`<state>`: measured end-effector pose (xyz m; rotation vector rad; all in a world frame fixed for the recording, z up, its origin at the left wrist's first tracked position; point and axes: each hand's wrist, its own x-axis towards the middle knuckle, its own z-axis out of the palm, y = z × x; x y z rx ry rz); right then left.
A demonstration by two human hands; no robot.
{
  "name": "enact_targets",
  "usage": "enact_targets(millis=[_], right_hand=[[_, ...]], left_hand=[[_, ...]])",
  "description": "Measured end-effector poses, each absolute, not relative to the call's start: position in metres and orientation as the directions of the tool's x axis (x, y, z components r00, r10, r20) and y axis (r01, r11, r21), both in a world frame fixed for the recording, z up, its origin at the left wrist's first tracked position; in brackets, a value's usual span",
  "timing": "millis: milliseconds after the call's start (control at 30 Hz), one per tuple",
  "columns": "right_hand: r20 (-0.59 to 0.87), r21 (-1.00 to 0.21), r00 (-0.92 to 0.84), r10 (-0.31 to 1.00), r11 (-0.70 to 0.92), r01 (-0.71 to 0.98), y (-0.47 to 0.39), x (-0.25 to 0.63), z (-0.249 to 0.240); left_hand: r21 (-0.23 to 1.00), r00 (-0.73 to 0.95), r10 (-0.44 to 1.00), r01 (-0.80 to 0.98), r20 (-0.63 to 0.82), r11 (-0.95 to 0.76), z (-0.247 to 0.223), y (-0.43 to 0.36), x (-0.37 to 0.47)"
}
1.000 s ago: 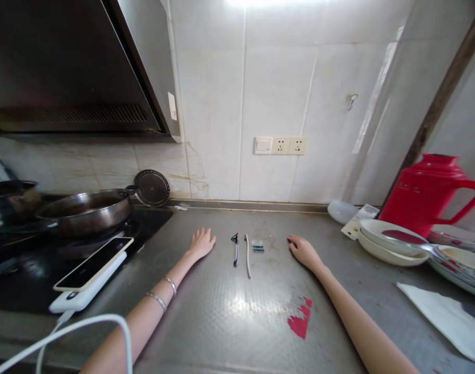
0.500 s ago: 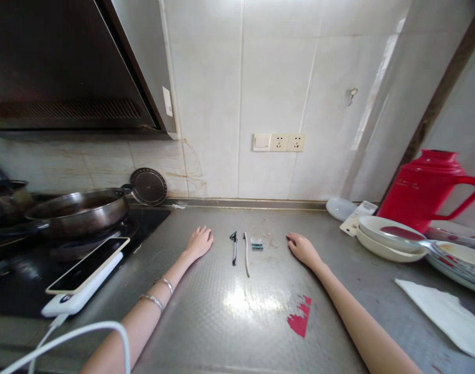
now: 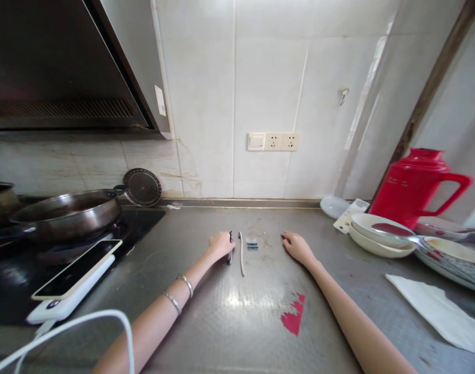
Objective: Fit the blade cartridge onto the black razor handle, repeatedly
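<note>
Black razor (image 3: 230,255) on steel desk (image 3: 206,317), left hand (image 3: 220,244) right against it, fingertips hidden, so can't tell if gripping! White toothbrush (image 3: 242,258) lies alongside, seemingly lined up for neat spacing; right hand (image 3: 298,248) rests loosely open, empty.

We can read no words, brands or numbers. Well to the right of the grip of our left hand (image 3: 220,244), the red thermos (image 3: 410,189) carries a short line of pale characters, too small for us to make out. On that same side of the grip, the white card (image 3: 351,215) bears tiny print we cannot decipher. Up and left of the grip, the sticker (image 3: 160,100) on the range hood (image 3: 134,57) shows only blurred marks.
</note>
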<state>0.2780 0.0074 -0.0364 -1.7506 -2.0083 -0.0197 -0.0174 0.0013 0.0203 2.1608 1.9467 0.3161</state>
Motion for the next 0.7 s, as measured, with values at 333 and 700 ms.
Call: enact_targets(millis=[333, 700], right_hand=[[0.356, -0.249, -0.082, 0.931, 0.180, 0.952, 0.007, 0.278, -0.036], [0.357, -0.241, -0.089, 0.930, 0.183, 0.953, 0.009, 0.280, -0.038]], left_hand=[[0.749, 0.200, 0.971, 0.662, -0.131, -0.035, 0.019, 0.007, -0.030], [0.864, 0.220, 0.837, 0.080, -0.502, 0.497, 0.018, 0.003, -0.049]])
